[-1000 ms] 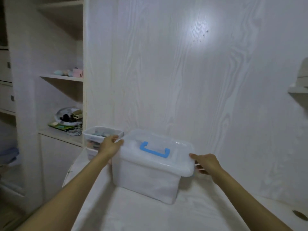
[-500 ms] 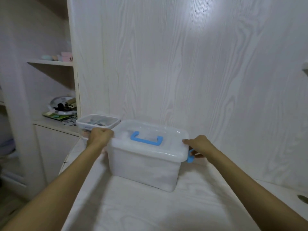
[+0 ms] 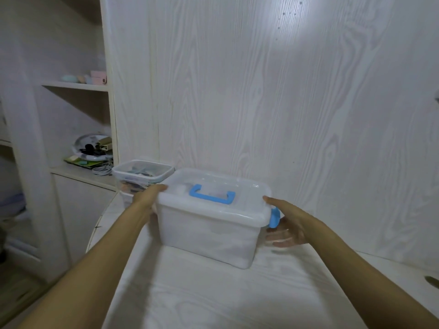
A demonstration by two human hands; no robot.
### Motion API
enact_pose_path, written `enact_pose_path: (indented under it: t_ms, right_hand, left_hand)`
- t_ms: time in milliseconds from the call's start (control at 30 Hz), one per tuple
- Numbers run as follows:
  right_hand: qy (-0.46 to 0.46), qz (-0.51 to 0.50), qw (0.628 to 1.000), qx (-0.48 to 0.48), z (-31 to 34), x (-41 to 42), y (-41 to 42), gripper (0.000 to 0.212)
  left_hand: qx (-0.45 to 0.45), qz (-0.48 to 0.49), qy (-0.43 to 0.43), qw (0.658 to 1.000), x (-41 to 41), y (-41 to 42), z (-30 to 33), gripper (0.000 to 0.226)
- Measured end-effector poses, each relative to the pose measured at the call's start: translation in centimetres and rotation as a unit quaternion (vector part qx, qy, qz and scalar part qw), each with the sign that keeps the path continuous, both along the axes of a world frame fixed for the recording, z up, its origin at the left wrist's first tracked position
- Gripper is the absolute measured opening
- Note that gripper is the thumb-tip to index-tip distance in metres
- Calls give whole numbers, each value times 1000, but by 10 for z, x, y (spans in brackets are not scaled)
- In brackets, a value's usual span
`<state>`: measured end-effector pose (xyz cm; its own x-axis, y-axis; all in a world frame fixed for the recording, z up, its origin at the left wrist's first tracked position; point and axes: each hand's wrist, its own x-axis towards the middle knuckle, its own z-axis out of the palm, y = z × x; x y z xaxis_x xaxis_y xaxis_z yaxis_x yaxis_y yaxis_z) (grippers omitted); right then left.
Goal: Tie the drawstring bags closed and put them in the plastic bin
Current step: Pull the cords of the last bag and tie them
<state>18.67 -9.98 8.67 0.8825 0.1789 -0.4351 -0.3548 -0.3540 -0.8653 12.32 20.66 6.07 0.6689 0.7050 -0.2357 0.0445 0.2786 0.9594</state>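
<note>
At left of centre a small clear container point(image 3: 142, 173) stands on the white table point(image 3: 213, 293); a shelf point(image 3: 78, 86) at upper left carries pastel objects.

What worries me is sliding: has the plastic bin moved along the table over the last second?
No. The plastic bin keeps its back-left corner beside the small clear container, just as before; only the camera view shifted.
</note>
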Motion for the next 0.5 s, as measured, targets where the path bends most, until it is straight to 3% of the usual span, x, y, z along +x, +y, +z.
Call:
enact_pose_path:
  t_ms: [67, 167, 267, 367, 500]
  right_hand:
    - [4, 15, 1000, 11, 5, -5, 5, 66]
    - [-97, -10, 993, -63, 12, -5, 19, 48]
    - [-156, 21, 979, -132, 13, -5, 29, 44]
    - [-179, 42, 971, -150, 6, -7, 32, 42]
    - [-255, 23, 934, -250, -3, -4, 38, 35]
  left_hand:
    - [-1, -16, -4, 1000, 1, 0, 0, 64]
    - [56, 19, -18, 998, 5, -2, 1, 60]
    - [136, 58, -18, 989, 4, -5, 1, 46]
    - [159, 68, -17, 985, 3, -6, -2, 43]
    - [175, 69, -14, 982, 5, -3, -1, 41]
